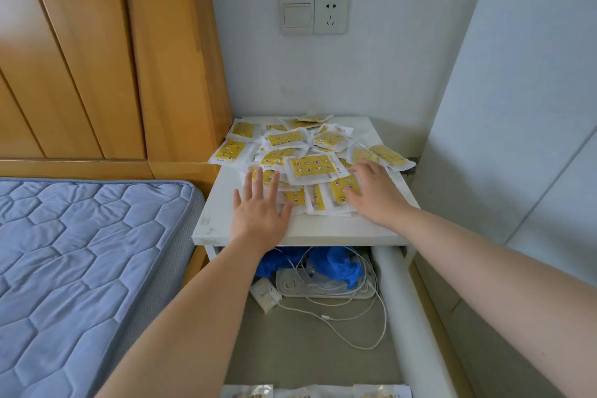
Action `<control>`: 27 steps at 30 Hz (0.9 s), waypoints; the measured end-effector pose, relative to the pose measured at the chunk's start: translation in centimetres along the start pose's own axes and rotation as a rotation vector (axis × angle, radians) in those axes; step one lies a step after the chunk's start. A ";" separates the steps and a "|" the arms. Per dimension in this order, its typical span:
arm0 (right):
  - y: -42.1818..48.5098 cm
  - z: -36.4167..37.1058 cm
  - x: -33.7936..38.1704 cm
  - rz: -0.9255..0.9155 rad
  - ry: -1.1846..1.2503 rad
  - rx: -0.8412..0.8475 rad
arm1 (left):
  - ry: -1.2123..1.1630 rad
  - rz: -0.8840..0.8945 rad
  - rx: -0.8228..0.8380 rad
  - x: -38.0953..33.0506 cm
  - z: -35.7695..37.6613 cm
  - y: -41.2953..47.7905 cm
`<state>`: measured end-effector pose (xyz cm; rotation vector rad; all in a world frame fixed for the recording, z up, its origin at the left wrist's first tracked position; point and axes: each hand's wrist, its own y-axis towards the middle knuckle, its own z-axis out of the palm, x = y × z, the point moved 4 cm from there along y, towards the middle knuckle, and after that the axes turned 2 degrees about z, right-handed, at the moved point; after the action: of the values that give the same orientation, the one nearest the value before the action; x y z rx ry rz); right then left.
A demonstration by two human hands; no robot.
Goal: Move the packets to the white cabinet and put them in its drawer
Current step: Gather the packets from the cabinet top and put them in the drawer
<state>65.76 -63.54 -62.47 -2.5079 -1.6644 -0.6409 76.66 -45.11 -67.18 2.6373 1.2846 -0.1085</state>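
Through the head view, I see the packets [310,165] in a loose yellow-and-white heap on top of the white cabinet [323,231], beside the bed [80,252]. My left grip [258,213] lies flat with fingers straight and spread, its fingertips touching the heap's near-left edge and holding nothing. My right grip [374,194] rests open-fingered on the packets at the heap's right side, closed around none. Below, the drawer [407,317] stands pulled out, with a blue bag [337,265], a white power strip [323,288] and white cables [355,325] at its back.
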 end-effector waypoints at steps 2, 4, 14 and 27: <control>2.5 0.2 1.1 -0.040 0.003 0.030 | -0.004 0.003 0.023 0.2 0.2 0.3; 5.5 0.5 2.3 -0.073 -0.025 0.081 | -0.012 0.012 0.041 0.3 0.5 0.5; 13.0 2.8 5.3 -0.025 -0.267 0.364 | -0.044 0.040 0.031 0.4 0.8 0.6; 7.3 -0.9 -0.3 0.597 0.324 0.311 | -0.052 0.037 0.020 0.2 0.3 0.4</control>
<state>71.92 -67.04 -60.51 -2.3308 -0.7760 -0.6139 77.10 -45.26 -67.46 2.6552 1.2234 -0.1834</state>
